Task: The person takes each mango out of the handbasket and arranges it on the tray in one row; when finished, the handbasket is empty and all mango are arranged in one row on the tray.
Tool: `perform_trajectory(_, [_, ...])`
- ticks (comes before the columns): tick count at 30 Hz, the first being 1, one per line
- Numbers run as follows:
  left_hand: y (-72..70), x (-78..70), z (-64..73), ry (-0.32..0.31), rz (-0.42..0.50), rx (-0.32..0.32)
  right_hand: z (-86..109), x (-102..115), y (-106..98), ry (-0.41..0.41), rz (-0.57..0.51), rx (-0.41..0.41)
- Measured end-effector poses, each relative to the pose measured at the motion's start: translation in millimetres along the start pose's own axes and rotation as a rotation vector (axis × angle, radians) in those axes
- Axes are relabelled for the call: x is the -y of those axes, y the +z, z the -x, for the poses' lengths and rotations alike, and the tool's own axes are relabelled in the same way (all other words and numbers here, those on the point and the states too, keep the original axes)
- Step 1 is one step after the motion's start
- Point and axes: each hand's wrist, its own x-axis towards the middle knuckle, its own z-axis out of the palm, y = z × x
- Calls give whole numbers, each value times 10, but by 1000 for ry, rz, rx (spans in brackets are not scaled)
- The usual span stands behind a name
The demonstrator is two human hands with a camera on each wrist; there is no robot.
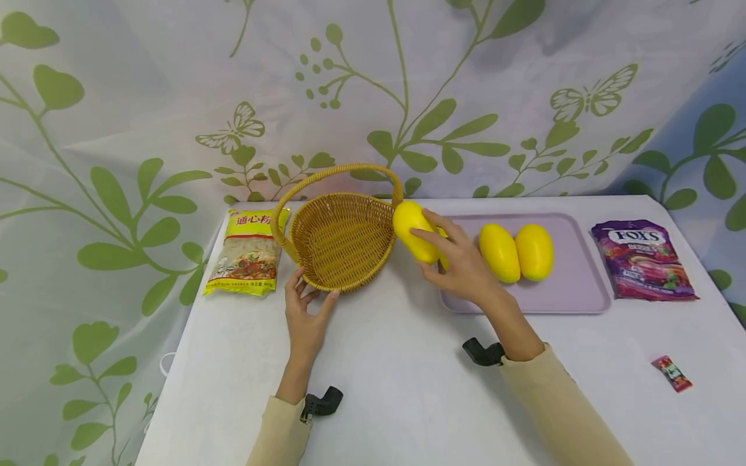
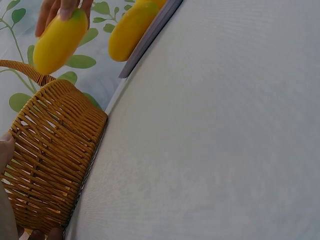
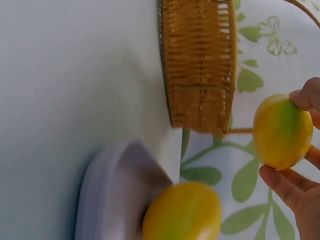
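My right hand (image 1: pixel 460 262) pinches a yellow mango (image 1: pixel 415 230) between thumb and fingers, raised beside the right rim of a wicker basket (image 1: pixel 344 243). In the right wrist view the held mango (image 3: pixel 281 131) shows a green patch near the thumb. My left hand (image 1: pixel 305 320) holds the basket's near wall, its thumb and fingertips spread along the rim. The basket stands upright with its arched handle up, and its visible floor is bare. Two more mangoes (image 1: pixel 517 252) lie side by side on a lilac tray (image 1: pixel 574 298); another is partly hidden behind my right hand.
Left of the basket lies a yellow pasta bag (image 1: pixel 245 252). A purple Fox's candy bag (image 1: pixel 644 259) is right of the tray, with a small red wrapped candy (image 1: pixel 673 373) nearer the front. A leaf-patterned curtain (image 1: pixel 326 129) hangs behind the white table (image 1: pixel 396 395).
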Motion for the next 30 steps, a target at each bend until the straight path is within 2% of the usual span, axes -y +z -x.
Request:
perform_trajectory(2, [5,-3,0,1,-3,2,53,-41,-80,21,1,-17])
perform_trajectory(6, [7,179,6,-3,-22,-9,161,-126,-248,64,24,-47])
perform_trajectory(9, [10,214,7,5,-19,-14,243,-207,-353,84,55,-84])
perform_trajectory(14, [11,19,2,12,6,0,381,-326,-517,132,53,-139])
perform_trajectory(21, [0,5,6,-4,15,4,540,-487,-734,183,78,-180])
perform_trajectory(26, [4,13,3,2,11,4,682,-577,-895,283,98,-200])
perform_trajectory(30, [8,9,0,6,12,6,808,-636,-1020,405,131,-202])
